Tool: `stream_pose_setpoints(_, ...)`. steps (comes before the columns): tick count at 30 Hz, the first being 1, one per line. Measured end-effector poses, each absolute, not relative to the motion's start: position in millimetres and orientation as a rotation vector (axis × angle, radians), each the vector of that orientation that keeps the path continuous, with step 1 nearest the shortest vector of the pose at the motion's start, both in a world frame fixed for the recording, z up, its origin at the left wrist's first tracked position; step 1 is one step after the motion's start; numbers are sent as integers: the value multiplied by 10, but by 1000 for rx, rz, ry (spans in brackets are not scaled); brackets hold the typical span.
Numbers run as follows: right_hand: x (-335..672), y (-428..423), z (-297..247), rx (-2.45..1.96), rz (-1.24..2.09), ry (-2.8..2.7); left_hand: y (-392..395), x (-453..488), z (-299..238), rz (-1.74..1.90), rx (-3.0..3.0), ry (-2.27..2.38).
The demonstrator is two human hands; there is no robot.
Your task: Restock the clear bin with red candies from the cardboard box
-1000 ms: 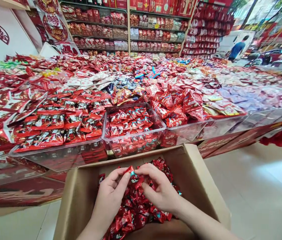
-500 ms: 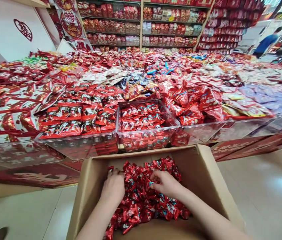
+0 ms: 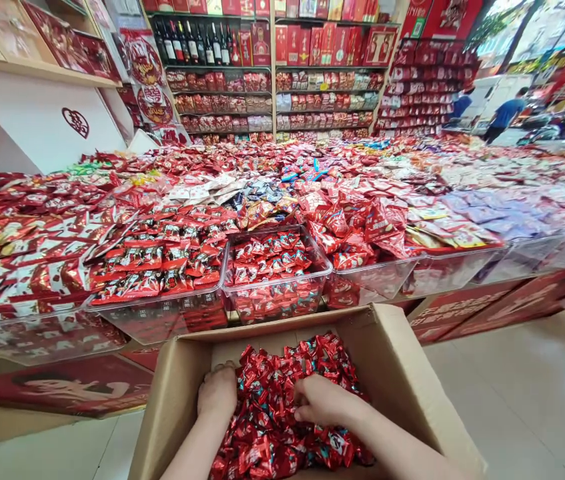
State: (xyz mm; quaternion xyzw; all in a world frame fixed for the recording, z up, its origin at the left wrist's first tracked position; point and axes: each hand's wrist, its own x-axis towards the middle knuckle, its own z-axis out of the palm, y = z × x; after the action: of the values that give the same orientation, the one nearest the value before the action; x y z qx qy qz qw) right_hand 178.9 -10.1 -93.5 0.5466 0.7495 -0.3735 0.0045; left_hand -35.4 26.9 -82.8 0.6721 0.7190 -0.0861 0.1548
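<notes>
A pile of small red wrapped candies (image 3: pixel 272 413) fills much of an open cardboard box (image 3: pixel 422 400) in front of me. My left hand (image 3: pixel 218 393) reaches down at the pile's left side, close to the box wall. Its fingers bend downward and their tips are hidden. Over the middle of the pile is my right hand (image 3: pixel 322 400), its fingers curled and its thumb close to them. What it holds, if anything, does not show. Just beyond the box, a clear plastic bin (image 3: pixel 275 288) contains similar red candies in rows.
Neighbouring bins hold black-and-red packets (image 3: pixel 162 257) on the left and red pyramid-shaped packets (image 3: pixel 377 223) on the right. Shelves of bottles (image 3: pixel 197 43) and boxes stand at the back. Pale floor tiles (image 3: pixel 522 380) show at right. A person in blue (image 3: pixel 507 113) is far off.
The view has tilted up, showing more shelves. My left hand has shifted slightly left toward the box wall. My right hand's fingers are more curled, and the blue-marked wrapper by its thumb no longer shows.
</notes>
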Motion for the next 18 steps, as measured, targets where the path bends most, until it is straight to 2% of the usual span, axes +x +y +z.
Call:
stream_pose_setpoints(5,1823,-37,-799,1892,-1207,2462,279,-322,-709,-21,1898,1927)
stream_pose_setpoints(8,1772,-34,-742,1939,-1392,2559,243,-191,-634,232,1860,1709)
stream_pose_setpoints(12,1677,-21,-703,1917,-2050,2609,159,21,-495,515,1671,1332)
stream_pose_setpoints(15,1658,10,-675,1998,-2563,2226,119,93,-411,656,1438,1158)
stream_pose_setpoints(18,1658,23,-614,2022,-2859,1966,107,88,-379,750,1204,1084)
